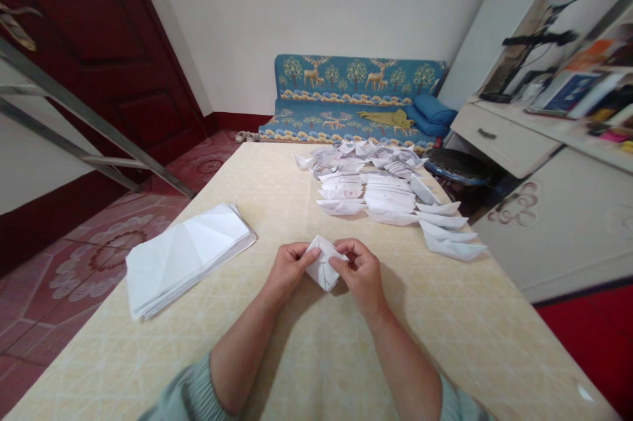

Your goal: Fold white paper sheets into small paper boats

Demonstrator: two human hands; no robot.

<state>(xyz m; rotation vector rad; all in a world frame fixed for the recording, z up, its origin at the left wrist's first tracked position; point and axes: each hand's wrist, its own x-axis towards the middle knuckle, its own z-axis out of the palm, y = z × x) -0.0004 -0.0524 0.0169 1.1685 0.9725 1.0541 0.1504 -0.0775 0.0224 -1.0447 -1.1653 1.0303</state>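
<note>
Between my two hands is a piece of white paper folded into a small diamond (324,265), held just above the table near its middle. My left hand (291,269) pinches its left corner, thumb on top. At the right corner, my right hand (361,270) grips it with the thumb on the near face and the fingers behind. Beyond my hands stand rows of folded paper boats (390,200), nested closely together. A stack of white paper sheets (190,253) with crease lines lies to the left of my left hand.
The pale patterned table (267,368) extends around my hands. More folded paper (356,156) is heaped at its far end. Behind it stands a blue sofa (346,88) with a deer print. A metal ladder (93,117) leans at left; a white cabinet (539,210) and round stool (457,165) are at right.
</note>
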